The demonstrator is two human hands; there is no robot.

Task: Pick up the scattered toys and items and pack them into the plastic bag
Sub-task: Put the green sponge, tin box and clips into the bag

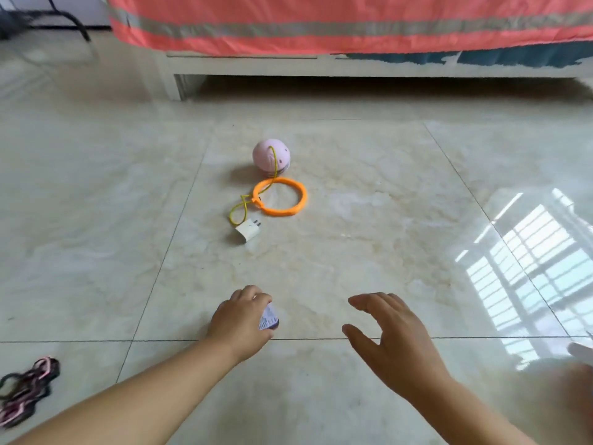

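My left hand (241,319) is closed around a small purple-labelled container (269,318) low over the tiled floor. My right hand (390,332) hovers to its right, fingers spread, holding nothing. Farther ahead on the floor lie a pink ball (271,155), an orange ring (280,196) tied to it by a yellow cord (239,210), and a white charger plug (247,230). A pale, blurred edge (579,351) at the far right may be the plastic bag; I cannot tell.
A bed frame (173,78) with a coral striped cover (321,24) spans the back. Pink-and-black straps (25,390) lie at the lower left. A black chair leg (78,25) stands at the far left. Window glare (529,271) shines on the tiles.
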